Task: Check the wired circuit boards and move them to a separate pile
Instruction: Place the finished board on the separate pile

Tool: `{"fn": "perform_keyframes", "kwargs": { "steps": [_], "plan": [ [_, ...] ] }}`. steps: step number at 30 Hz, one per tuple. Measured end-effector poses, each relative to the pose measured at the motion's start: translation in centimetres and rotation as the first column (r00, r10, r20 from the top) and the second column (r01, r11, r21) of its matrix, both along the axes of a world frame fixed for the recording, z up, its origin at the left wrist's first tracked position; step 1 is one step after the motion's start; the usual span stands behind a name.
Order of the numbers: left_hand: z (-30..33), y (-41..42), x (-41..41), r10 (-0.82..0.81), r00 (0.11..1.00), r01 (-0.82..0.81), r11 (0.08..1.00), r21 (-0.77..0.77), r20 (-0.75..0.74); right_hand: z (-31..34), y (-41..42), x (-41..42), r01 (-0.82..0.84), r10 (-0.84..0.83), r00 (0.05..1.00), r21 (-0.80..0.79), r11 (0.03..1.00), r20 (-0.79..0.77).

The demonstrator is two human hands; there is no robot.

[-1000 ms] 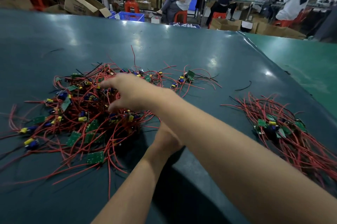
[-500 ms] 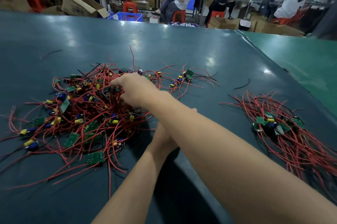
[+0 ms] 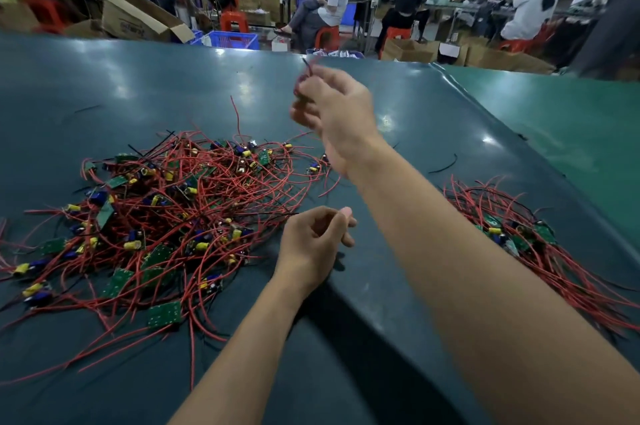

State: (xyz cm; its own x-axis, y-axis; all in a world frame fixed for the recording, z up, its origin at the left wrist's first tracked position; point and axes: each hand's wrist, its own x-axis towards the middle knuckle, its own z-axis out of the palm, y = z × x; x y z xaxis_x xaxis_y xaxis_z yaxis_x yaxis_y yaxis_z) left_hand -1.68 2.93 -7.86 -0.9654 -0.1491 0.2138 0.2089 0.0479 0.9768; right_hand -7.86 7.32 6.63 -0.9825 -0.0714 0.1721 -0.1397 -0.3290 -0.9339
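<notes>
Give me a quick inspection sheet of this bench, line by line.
Surface: dark green table, glossy.
Job's things: big pile of wired boards at left; smaller pile at right.
Clutter: stray black wire scrap.
Grippers: right hand raised, blurred, gripping red wires; left hand loosely curled, holding nothing seen.
Cables: red leads tangled through both piles.
Surroundings: seated workers, cardboard box, blue crate.

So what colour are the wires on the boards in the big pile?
Mostly red, a few black, in the big pile; seen in the head view.
</notes>
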Motion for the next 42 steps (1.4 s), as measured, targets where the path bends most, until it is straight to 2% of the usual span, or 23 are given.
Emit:
{"fn": "perform_keyframes", "kwargs": {
  "steps": [2, 4, 6, 8, 12, 17, 20, 24, 28, 32, 36, 39, 42],
  "plan": [
    [0.1, 0.1, 0.0, -0.001, 1.000, 0.002, 0.998, 0.057, -0.008, -1.9, 2.7, 1.4, -0.054, 0.062, 0.996, -0.126, 0.991, 0.068],
    [0.4, 0.1, 0.1, -0.010, 0.999, 0.017, 0.991, 0.135, -0.048, -4.4, 5.3, 2.9, -0.041, 0.065, 0.985, -0.153, 0.987, 0.158],
    [0.4, 0.2, 0.2, -0.049, 0.997, 0.060, 0.981, 0.186, -0.063, -7.0, 7.6, 4.7, -0.005, 0.027, 0.972, -0.095, 0.995, 0.233],
    [0.4, 0.3, 0.5, -0.102, 0.993, 0.110, 0.982, 0.153, -0.061, -9.5, 9.1, 6.2, 0.015, -0.013, 0.964, -0.008, 1.000, 0.266],
    [0.4, 0.5, 0.8, -0.152, 0.986, 0.144, 0.984, -0.102, -0.069, -12.2, 10.4, 7.7, -0.002, 0.002, 0.980, 0.001, 1.000, 0.199],
    [0.4, 0.2, 0.9, -0.136, 0.987, 0.126, 0.986, -0.107, -0.091, -12.4, 10.0, 7.6, 0.072, -0.072, 0.980, 0.009, 0.997, 0.187],
    [0.3, 0.3, 0.7, -0.080, 0.993, 0.066, 0.986, -0.152, -0.087, -12.5, 9.9, 7.6, 0.115, -0.126, 0.981, 0.080, 0.990, 0.149],
    [0.2, 0.1, 0.6, -0.072, 0.995, 0.064, 0.991, -0.115, -0.067, -12.8, 9.5, 7.7, 0.114, -0.130, 0.987, 0.159, 0.981, 0.093],
    [0.3, 0.3, 0.7, -0.085, 0.991, 0.060, 0.970, -0.237, -0.099, -12.7, 9.6, 7.6, 0.197, -0.213, 0.975, 0.196, 0.961, 0.065],
    [0.8, 0.3, 1.0, -0.067, 0.996, 0.065, 0.997, -0.044, -0.053, -12.5, 9.5, 7.7, 0.212, -0.227, 0.964, 0.113, 0.971, 0.138],
    [0.9, 0.2, 1.0, -0.025, 1.000, 0.025, 0.997, 0.075, 0.000, -12.5, 9.5, 7.8, 0.170, -0.185, 0.971, 0.110, 0.979, 0.152],
    [0.9, 0.5, 1.0, -0.030, 0.999, 0.027, 0.995, 0.098, 0.032, -12.7, 9.3, 7.6, 0.170, -0.187, 0.968, 0.113, 0.979, 0.170],
    [1.0, 0.5, 1.0, -0.005, 1.000, 0.003, 0.995, 0.097, 0.020, -12.9, 9.4, 7.5, 0.201, -0.219, 0.969, 0.149, 0.968, 0.116]
  ]
}}
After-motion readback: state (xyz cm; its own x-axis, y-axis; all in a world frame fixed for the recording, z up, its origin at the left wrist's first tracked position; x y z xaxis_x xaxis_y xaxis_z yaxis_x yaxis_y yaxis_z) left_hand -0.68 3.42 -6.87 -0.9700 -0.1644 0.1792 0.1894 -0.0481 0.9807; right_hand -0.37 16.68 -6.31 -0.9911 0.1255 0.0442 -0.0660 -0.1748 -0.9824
